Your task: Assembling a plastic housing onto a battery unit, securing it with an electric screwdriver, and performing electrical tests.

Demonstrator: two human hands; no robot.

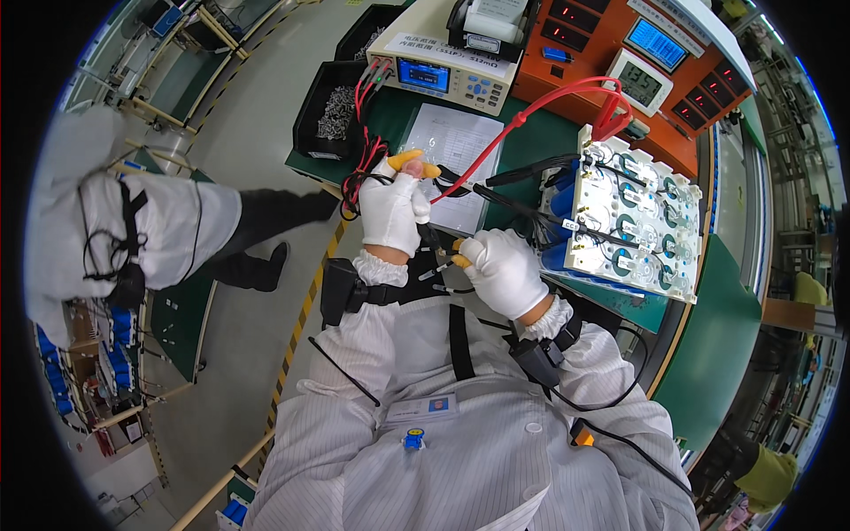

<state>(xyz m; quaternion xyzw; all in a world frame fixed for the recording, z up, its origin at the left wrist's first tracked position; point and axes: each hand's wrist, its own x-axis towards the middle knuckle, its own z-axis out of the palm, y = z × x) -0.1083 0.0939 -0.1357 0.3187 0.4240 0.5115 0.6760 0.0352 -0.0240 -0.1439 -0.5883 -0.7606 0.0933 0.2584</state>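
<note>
My left hand [392, 211], in a white glove with yellow finger cots, is closed around black cables [453, 180]. Red and black test leads [361, 173] hang beside its wrist side, and a thick red lead [522, 118] runs down to it. To its right, my right hand [503, 272], gloved the same way, has its fingers pinched together near thin black wire ends with pale tips [431, 272]; what lies between its fingertips is hidden. Cables lead from the hands to a battery module [633, 230] with blue cells and a white top frame.
A bench meter [443, 73] and an orange instrument box [567, 49] with displays stand at the back. A black bin of screws [329, 111] sits at the bench's left edge. A printed sheet [456, 133] lies behind my hands. Another person [168, 212] stands at left.
</note>
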